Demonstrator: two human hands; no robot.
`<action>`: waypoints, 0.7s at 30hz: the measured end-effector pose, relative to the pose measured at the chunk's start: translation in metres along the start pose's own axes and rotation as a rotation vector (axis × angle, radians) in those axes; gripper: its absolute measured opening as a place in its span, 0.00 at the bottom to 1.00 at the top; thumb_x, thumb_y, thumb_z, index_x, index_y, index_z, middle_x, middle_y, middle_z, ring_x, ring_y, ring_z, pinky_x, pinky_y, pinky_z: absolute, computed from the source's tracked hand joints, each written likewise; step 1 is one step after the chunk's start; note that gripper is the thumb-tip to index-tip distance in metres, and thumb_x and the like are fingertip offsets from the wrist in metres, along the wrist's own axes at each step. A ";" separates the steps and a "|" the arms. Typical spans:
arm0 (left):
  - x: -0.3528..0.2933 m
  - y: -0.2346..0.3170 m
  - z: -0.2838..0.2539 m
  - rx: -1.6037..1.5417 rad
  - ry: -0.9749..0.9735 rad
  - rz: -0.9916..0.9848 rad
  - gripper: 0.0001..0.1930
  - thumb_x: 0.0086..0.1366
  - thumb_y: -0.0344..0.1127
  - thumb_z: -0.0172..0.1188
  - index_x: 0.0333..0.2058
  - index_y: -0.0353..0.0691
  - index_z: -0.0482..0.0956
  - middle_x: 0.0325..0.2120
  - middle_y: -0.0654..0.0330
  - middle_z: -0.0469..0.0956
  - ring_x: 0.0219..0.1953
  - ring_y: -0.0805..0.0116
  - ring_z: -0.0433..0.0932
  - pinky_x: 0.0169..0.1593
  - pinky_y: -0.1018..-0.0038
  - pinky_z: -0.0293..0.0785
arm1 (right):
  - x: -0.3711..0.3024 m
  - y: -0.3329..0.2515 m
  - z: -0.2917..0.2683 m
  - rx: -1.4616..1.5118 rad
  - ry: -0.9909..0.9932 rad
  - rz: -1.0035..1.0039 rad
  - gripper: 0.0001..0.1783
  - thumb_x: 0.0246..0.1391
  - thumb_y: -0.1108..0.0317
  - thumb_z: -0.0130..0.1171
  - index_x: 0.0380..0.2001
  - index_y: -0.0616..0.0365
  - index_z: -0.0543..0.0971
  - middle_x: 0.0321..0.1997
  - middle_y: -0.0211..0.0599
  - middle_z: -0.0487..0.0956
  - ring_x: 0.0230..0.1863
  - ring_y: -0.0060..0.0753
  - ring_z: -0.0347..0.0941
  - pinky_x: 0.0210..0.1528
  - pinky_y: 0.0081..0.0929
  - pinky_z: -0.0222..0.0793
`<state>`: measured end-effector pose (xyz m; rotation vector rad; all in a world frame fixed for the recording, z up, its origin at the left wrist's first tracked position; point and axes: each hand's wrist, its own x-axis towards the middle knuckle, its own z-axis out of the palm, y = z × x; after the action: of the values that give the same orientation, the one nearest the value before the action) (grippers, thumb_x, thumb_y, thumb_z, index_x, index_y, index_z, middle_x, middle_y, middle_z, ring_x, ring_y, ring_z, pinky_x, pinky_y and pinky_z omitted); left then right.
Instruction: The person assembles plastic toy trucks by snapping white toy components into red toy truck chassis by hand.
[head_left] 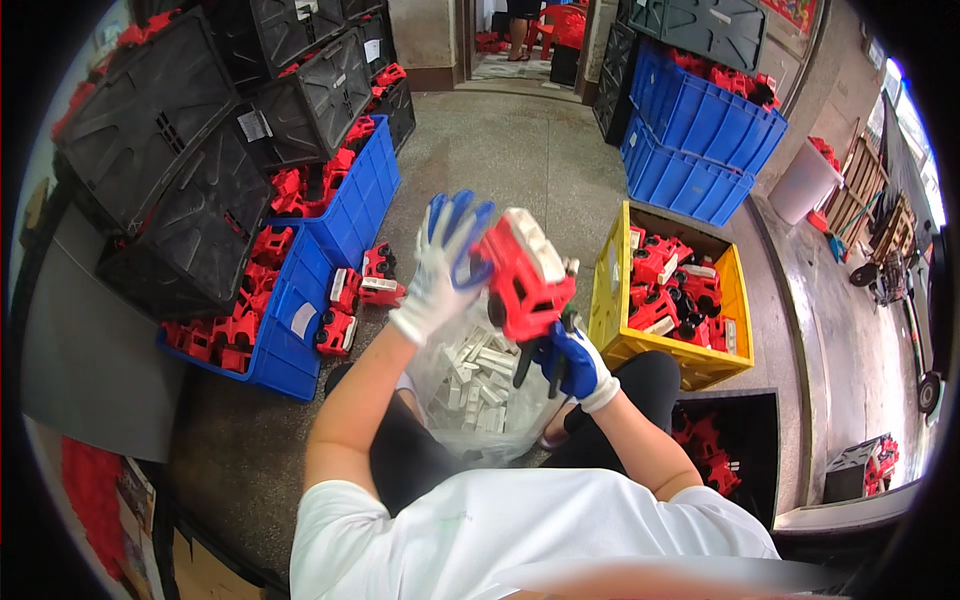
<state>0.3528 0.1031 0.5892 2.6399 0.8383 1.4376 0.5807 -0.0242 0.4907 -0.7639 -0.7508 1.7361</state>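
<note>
A red toy truck (525,285) with a white block-shaped top piece is held up in front of me, tilted and slightly blurred. My left hand (445,265), in a white glove with blue-coated fingers, is at its left side. Its fingers are spread upward and the thumb is close to the truck. Below the truck, my right hand (575,365), gloved alike, is closed around a dark tool (522,362) with what look like two handles, and appears to support the truck's lower end. Between my legs, a clear plastic bag (440,405) contains many white plastic pieces (485,375).
Red trucks fill a yellow crate (610,290) at right and blue crates (290,345) at left. Several loose trucks (337,330) lie on the floor beside them. Black crates (190,220) are stacked at far left, blue ones (690,160) at back right. A person's legs (518,38) show in the doorway.
</note>
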 end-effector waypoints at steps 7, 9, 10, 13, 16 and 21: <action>-0.033 0.010 0.055 -1.321 0.095 -0.610 0.25 0.70 0.40 0.48 0.61 0.36 0.60 0.61 0.59 0.62 0.62 0.69 0.61 0.64 0.72 0.55 | 0.002 0.005 0.001 -0.324 0.001 -0.173 0.23 0.57 0.57 0.55 0.52 0.60 0.71 0.40 0.36 0.78 0.35 0.26 0.74 0.36 0.20 0.69; -0.033 0.027 0.034 -1.423 0.218 -0.589 0.28 0.70 0.43 0.49 0.65 0.42 0.54 0.62 0.58 0.59 0.63 0.63 0.61 0.65 0.65 0.55 | -0.015 -0.002 -0.004 -0.028 -0.014 -0.033 0.30 0.51 0.57 0.59 0.56 0.55 0.66 0.34 0.31 0.76 0.23 0.17 0.68 0.22 0.12 0.61; -0.043 0.028 0.030 -1.598 0.228 -0.633 0.29 0.69 0.45 0.49 0.65 0.44 0.54 0.63 0.58 0.58 0.63 0.60 0.61 0.65 0.61 0.57 | -0.022 -0.011 0.017 -0.093 -0.033 -0.040 0.30 0.50 0.57 0.59 0.55 0.55 0.66 0.34 0.31 0.76 0.24 0.17 0.68 0.23 0.12 0.62; -0.072 0.031 0.036 -2.045 0.111 -0.762 0.34 0.66 0.54 0.49 0.66 0.46 0.52 0.64 0.56 0.57 0.64 0.54 0.59 0.65 0.54 0.57 | -0.033 -0.019 0.034 -0.188 -0.094 0.027 0.29 0.51 0.60 0.60 0.55 0.60 0.68 0.39 0.31 0.76 0.36 0.19 0.71 0.37 0.16 0.68; -0.086 0.026 0.053 -1.987 -0.051 -0.820 0.41 0.62 0.62 0.49 0.66 0.44 0.51 0.63 0.53 0.58 0.64 0.50 0.60 0.65 0.50 0.55 | -0.029 0.006 0.014 -0.531 -0.116 -0.013 0.18 0.55 0.69 0.57 0.48 0.63 0.73 0.42 0.29 0.76 0.41 0.19 0.71 0.43 0.18 0.68; -0.113 0.034 0.022 -1.957 0.032 -0.982 0.33 0.66 0.51 0.52 0.63 0.39 0.57 0.59 0.55 0.65 0.60 0.61 0.65 0.64 0.63 0.60 | -0.065 -0.016 0.023 -0.647 -0.012 0.218 0.18 0.54 0.68 0.60 0.47 0.63 0.74 0.42 0.29 0.77 0.39 0.16 0.70 0.42 0.17 0.67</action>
<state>0.3368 0.0273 0.4981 0.5590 0.1985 0.9056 0.5878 -0.0853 0.5260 -1.3081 -1.3052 1.6923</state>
